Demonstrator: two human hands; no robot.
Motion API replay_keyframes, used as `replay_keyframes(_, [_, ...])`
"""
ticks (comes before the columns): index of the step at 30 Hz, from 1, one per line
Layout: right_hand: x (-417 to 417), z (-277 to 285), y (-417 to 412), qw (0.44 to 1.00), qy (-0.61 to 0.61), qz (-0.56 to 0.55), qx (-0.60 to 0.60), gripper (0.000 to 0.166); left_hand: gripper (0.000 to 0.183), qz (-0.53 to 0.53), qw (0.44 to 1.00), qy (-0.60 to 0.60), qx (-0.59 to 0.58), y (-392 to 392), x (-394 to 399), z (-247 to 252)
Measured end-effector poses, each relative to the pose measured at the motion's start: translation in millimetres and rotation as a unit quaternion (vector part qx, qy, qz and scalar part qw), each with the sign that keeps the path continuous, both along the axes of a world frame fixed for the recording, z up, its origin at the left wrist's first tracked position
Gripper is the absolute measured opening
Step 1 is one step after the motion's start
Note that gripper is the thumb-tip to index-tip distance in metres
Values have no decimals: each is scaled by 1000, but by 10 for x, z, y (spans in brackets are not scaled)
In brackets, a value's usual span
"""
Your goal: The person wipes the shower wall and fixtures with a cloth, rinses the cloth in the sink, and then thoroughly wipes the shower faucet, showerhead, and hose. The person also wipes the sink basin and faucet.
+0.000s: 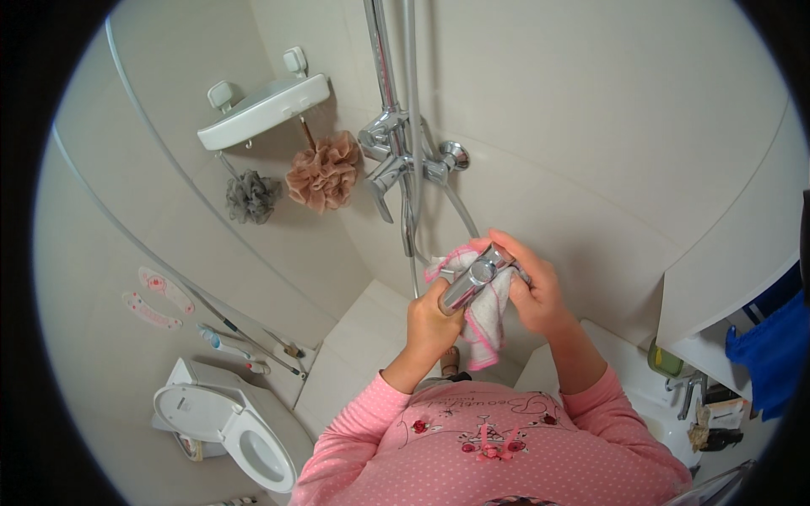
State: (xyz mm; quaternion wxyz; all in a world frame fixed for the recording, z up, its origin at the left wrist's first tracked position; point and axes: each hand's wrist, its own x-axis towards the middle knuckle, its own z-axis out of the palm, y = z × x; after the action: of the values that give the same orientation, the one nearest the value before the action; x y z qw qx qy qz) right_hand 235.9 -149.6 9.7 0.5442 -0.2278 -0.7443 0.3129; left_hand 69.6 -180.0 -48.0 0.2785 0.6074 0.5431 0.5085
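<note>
Both hands are at a chrome hand-shower fitting (471, 281) in front of my chest. My left hand (432, 319) grips its lower left end, fingers wrapped around it. A white cloth with pink edging (486, 319) hangs behind and below the fitting. My right hand (536, 284) pinches the cloth against the upper right end, its fingers curled over the top. A hose runs down the wall toward the fitting; where it joins is hidden by the hands and cloth.
A chrome shower mixer (395, 158) is on the wall ahead. At left are a white corner shelf (266, 111), a pink mesh sponge (324, 172), a grey one (252, 197) and a toilet (259, 452). A washbasin (658, 417) with a tap (688, 398) stands at lower right.
</note>
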Motion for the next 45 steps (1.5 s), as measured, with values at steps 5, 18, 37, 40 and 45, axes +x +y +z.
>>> replay_keyframes(5, [45,-115,54,999,12,-34,-6,42,20,-10,999,17,27,46,29,-151])
replay_keyframes(18, [133,-78,409,918,267,-256,-143,20,40,-221,970,72,65,86,-34,-41])
replay_keyframes(37, [-408,-227,10,950,227,4,-214,31,20,-193,977,-95,-4,117,-20,-124])
replay_keyframes(40, [-365,-143,89,920,296,-27,-256,25,24,-248,957,-123,-85,41,-27,-55])
replay_keyframes(45, [-309,-128,203,933,278,-20,-225,54,21,-248,932,-215,-153,-27,-52,-60])
